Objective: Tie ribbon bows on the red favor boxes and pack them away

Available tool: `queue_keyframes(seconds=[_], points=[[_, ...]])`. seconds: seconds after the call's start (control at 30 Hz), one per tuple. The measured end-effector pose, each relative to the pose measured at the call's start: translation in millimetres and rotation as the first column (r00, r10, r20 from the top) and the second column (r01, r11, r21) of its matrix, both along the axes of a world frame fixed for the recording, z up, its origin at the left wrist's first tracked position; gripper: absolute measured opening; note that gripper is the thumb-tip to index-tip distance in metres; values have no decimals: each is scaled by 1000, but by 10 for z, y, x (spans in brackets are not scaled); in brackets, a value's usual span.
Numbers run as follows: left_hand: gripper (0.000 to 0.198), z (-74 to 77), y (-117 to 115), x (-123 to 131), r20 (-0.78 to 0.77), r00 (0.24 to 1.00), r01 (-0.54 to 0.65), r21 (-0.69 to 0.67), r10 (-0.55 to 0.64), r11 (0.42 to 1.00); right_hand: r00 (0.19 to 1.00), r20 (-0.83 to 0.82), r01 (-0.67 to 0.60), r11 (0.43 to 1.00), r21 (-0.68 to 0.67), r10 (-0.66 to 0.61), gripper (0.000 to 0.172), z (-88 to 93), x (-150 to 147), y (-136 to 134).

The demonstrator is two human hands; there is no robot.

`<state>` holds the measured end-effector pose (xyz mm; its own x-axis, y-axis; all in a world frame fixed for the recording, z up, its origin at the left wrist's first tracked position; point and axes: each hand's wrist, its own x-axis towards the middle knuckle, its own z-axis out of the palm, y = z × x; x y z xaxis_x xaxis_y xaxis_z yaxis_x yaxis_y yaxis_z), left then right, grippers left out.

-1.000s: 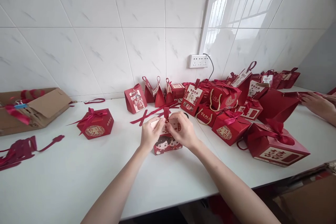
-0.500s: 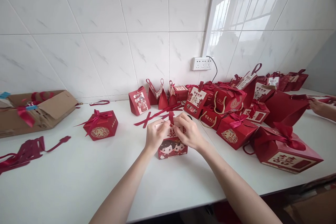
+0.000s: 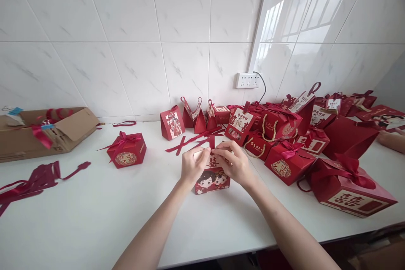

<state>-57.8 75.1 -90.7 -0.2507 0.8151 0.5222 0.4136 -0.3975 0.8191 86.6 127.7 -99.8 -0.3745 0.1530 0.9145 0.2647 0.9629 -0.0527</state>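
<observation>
A small red gift box [image 3: 211, 182] with two cartoon figures printed on its front stands upright on the white table, right in front of me. At its peak, a short strap of dark red ribbon [image 3: 211, 141] sticks up between my fingertips. My left hand [image 3: 192, 166] is closed in a pinch at the left of the ribbon's base. From the other side my right hand [image 3: 236, 162] pinches the same spot, its fingers curled over the box top. The fingers hide the ribbon's lower end and the upper edges of the box.
Many red gift boxes, such as a large bowed one [image 3: 351, 185], crowd the right side. Loose ribbons [image 3: 196, 137] lie behind my hands. Leftward are a bowed box [image 3: 126, 150], a ribbon heap [image 3: 41, 177] and an open cardboard carton [image 3: 47, 137]. Another person's hand [image 3: 390, 140] is at far right.
My hands stay pinched at the box top, with only slight finger shifts. The view has swung a little left. At far right, a printed red piece now shows by the other person's hand.
</observation>
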Motion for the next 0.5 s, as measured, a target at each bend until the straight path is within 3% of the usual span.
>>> queue_keyframes(seconds=[0.23, 0.5], points=[[41, 0, 7, 17, -23, 1000, -21, 25, 21, 999, 999, 35, 34, 999, -35, -33, 16, 15, 10, 3], [39, 7, 9, 2, -21, 1000, -4, 18, 4, 1000, 1000, -9, -16, 996, -86, 15, 19, 60, -2, -43]])
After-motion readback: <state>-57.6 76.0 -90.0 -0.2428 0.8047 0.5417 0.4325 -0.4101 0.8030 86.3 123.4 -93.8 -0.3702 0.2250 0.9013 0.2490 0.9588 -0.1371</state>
